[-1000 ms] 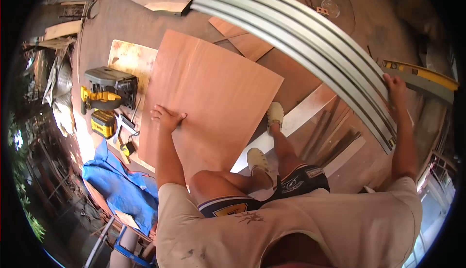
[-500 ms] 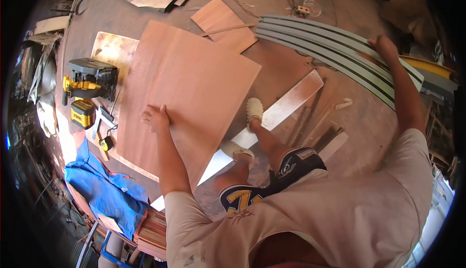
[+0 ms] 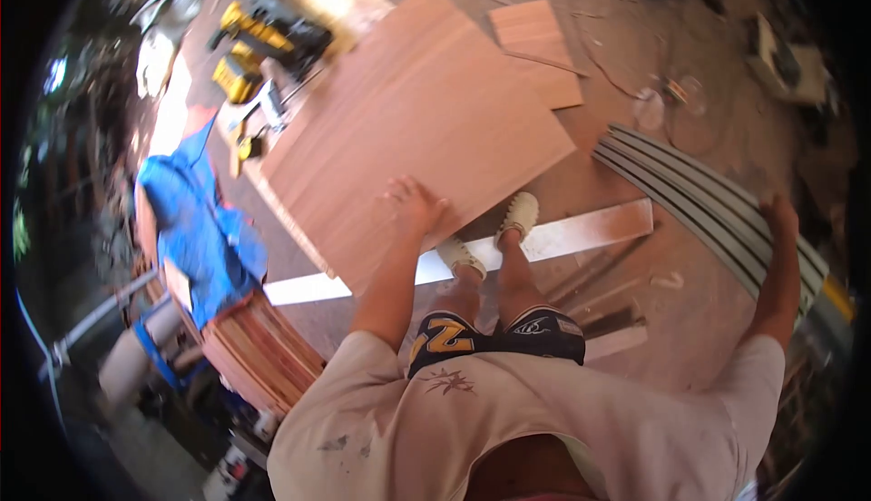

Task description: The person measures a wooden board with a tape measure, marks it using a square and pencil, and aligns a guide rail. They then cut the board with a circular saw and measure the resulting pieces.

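Hands well apart now: the left hand [image 3: 413,206], fingers spread, rests on the large reddish-brown wooden panel [image 3: 417,111] in the middle of the scene, while the right hand [image 3: 780,215] appears clamped over the far edge of the long grey grooved metal strip [image 3: 699,194], blur hiding the fingertips. And look, that strip has dropped back to the right! A second ago its far end stretched across the small wood pieces [image 3: 544,79]; now it stops short of them, so strip and panel sit side by side, neither over the other. The left hand shifts too, from the panel's left part to its near right edge. Counting up: one panel, one strip as far as shows, two small pieces at far right of the panel, or perhaps one crossed by a stick. Over on the left, one yellow-and-black power tool [image 3: 281,34], one yellow tape measure [image 3: 250,147], one crumpled blue sheet [image 3: 204,238]. Nearer, two cream perforated clogs [image 3: 519,215] by one long white flat board [image 3: 590,229].
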`<action>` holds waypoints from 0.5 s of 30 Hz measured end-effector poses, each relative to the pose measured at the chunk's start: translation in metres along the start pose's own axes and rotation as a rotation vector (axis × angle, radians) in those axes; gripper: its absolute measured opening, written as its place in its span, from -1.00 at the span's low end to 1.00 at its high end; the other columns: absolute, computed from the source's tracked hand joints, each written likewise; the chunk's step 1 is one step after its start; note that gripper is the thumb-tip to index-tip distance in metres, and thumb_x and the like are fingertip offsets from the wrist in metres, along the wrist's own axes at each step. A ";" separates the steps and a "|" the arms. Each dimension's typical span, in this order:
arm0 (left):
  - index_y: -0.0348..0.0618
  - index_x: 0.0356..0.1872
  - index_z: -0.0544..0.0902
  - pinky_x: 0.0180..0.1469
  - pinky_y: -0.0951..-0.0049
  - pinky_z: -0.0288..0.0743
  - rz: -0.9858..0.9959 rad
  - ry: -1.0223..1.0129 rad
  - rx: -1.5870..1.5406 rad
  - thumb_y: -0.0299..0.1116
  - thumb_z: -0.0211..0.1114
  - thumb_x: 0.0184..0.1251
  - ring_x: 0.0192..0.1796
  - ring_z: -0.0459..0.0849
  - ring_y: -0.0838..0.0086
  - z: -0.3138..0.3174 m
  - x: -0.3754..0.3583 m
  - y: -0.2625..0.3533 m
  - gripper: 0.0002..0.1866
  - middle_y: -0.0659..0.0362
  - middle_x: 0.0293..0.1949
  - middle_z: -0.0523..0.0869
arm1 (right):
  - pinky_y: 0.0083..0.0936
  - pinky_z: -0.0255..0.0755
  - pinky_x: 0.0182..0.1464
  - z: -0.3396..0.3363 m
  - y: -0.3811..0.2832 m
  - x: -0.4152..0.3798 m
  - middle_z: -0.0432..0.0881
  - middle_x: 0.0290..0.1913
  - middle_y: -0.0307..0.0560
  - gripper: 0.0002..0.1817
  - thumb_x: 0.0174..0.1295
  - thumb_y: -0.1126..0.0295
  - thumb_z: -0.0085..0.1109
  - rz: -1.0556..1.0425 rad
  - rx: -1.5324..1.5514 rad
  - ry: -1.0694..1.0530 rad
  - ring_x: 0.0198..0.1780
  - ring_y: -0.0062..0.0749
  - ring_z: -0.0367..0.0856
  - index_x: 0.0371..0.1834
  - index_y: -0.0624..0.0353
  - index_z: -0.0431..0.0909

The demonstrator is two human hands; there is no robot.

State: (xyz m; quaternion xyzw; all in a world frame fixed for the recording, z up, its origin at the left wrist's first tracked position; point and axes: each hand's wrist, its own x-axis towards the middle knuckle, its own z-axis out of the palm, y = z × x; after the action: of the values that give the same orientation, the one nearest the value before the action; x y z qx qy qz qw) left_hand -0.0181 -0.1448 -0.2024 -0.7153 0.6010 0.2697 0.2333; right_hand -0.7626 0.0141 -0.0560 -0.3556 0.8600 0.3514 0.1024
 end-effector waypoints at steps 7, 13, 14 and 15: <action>-0.37 0.48 -0.27 0.48 -0.15 -0.27 0.026 -0.130 -0.033 0.35 0.34 -0.01 0.48 -0.23 -0.42 -0.008 0.011 -0.005 0.34 -0.40 0.47 -0.30 | -0.16 0.44 0.08 0.011 0.009 0.020 0.63 -0.02 0.16 -0.55 0.20 0.07 0.24 0.026 0.019 -0.019 0.07 0.02 0.60 -0.03 0.21 0.54; -0.38 0.48 -0.28 0.46 -0.21 -0.25 0.056 -0.113 0.104 0.38 0.33 -0.04 0.46 -0.14 -0.44 -0.013 0.004 0.000 0.36 -0.42 0.47 -0.25 | -0.12 0.46 0.06 0.016 0.012 0.021 0.65 -0.04 0.15 -0.54 0.19 0.04 0.23 0.009 -0.010 -0.062 0.05 0.05 0.61 -0.06 0.21 0.56; -0.38 0.48 -0.28 0.46 -0.21 -0.27 0.051 -0.095 0.086 0.38 0.33 -0.03 0.46 -0.13 -0.44 -0.009 0.006 -0.003 0.36 -0.42 0.47 -0.24 | -0.11 0.47 0.06 0.016 0.009 0.020 0.65 -0.04 0.14 -0.55 0.20 0.06 0.22 0.000 -0.009 -0.049 0.04 0.03 0.61 -0.05 0.20 0.55; -0.38 0.48 -0.28 0.46 -0.21 -0.27 0.058 -0.098 0.081 0.38 0.33 -0.03 0.46 -0.13 -0.44 -0.009 0.007 -0.002 0.36 -0.42 0.47 -0.24 | -0.11 0.47 0.06 0.016 0.006 0.019 0.65 -0.04 0.13 -0.56 0.20 0.07 0.22 -0.011 -0.008 -0.034 0.04 0.02 0.61 -0.04 0.19 0.55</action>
State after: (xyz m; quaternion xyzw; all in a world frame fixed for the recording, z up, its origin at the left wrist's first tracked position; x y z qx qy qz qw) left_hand -0.0143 -0.1553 -0.2000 -0.6736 0.6197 0.2862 0.2833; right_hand -0.7816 0.0177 -0.0731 -0.3549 0.8547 0.3602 0.1176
